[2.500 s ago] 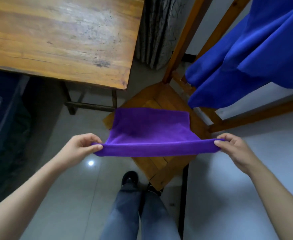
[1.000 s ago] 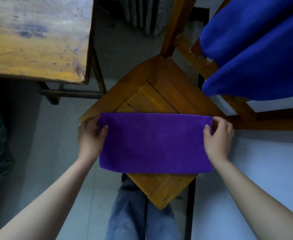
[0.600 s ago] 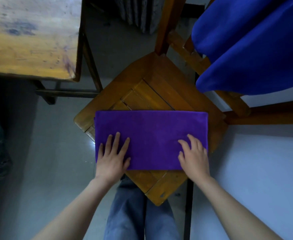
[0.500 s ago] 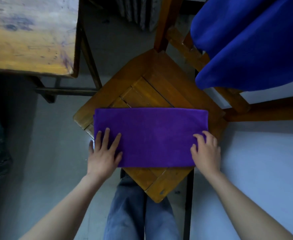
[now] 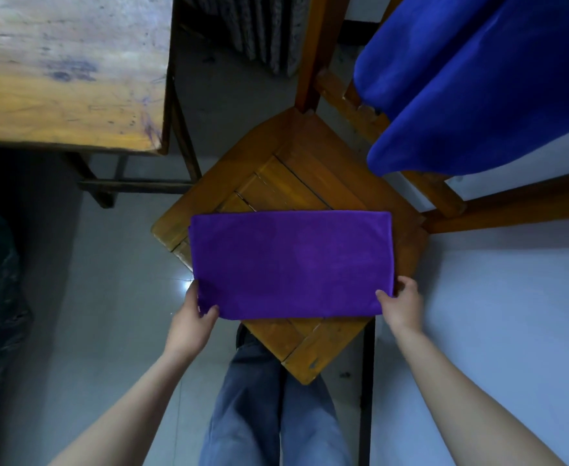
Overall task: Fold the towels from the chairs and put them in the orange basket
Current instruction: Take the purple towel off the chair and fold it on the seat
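**Hands move from pressing flat to pinching the near corners**

Half a second ago both palms lay spread on the cloth. Now the left hand (image 5: 192,322) pinches the near-left corner of the purple towel (image 5: 291,264), thumb on top and fingers tucked beneath. The right hand (image 5: 402,307) pinches the near-right corner the same way. The towel lies where it was, a smooth, soft-napped, folded rectangle on the slatted, glossy wooden chair seat (image 5: 296,176), its left end overhanging the edge. A blue towel (image 5: 478,79) drapes in loose folds over the chair back. A scuffed wooden table (image 5: 67,72) stands to the left.
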Tool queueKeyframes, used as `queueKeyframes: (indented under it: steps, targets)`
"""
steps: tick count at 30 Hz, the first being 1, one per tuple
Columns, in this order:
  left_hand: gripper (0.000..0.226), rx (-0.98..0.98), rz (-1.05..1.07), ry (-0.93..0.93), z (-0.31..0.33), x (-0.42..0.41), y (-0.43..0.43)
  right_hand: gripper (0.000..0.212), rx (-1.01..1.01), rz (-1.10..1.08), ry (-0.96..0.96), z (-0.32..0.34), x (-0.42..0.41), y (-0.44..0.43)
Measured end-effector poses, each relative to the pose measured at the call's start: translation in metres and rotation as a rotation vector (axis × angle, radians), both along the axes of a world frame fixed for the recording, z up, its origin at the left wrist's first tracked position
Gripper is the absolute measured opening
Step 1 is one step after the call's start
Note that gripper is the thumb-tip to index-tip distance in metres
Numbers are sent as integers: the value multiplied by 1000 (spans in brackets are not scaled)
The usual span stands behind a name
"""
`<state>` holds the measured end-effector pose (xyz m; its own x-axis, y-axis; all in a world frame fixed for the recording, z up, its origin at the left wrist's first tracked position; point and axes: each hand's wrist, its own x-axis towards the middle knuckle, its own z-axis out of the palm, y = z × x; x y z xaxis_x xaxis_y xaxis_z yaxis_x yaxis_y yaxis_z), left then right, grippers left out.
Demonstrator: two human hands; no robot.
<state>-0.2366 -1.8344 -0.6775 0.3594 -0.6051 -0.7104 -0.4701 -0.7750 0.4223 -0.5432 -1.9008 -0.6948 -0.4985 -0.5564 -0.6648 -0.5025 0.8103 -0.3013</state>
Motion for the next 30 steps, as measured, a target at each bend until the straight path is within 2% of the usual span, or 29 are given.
queueKeyframes:
  steps: [3, 6, 8, 11, 14, 17, 19, 21, 22, 25, 28, 30]
  targets:
    - [61, -16, 56, -26, 1, -7, 4, 46, 15, -31, 15, 0, -10, -3]
    - [59, -17, -2, -27, 2, -20, 8, 29, -13, -65, 101, 15, -26, -2]
    - [59, -19, -78, -12, 0, -32, 10, 28, -62, -119, 181, 26, -36, 2]
    - [66, -38, -320, -155, -2, -49, 7, 21, -114, -131, 219, 36, -43, 7]
    - [76, -187, -716, -331, -7, -62, 6, 22, -189, -169, 154, 42, -39, 9]
    - [71, -150, -963, -358, -5, -65, 4, 32, -282, -136, 100, 54, -16, 15]
    - [66, -46, -996, -324, -4, -61, 5, 41, -373, -24, 45, 66, 10, 25]
    - [63, 18, -997, -278, -3, -57, 2, 25, -450, 134, -44, 73, 39, 36]
    - [61, 28, -995, -257, -2, -56, -1, 16, -446, 223, -69, 74, 52, 41]
    - [55, 28, -929, -182, 1, -54, -15, 14, -324, 475, -135, 62, 80, 47]
    - [51, -24, -798, -70, -2, -46, -23, 14, -210, 343, -188, 54, 98, 37]
    - [48, -40, -604, 64, -5, -38, -28, 13, -221, 221, -266, 57, 112, 29]
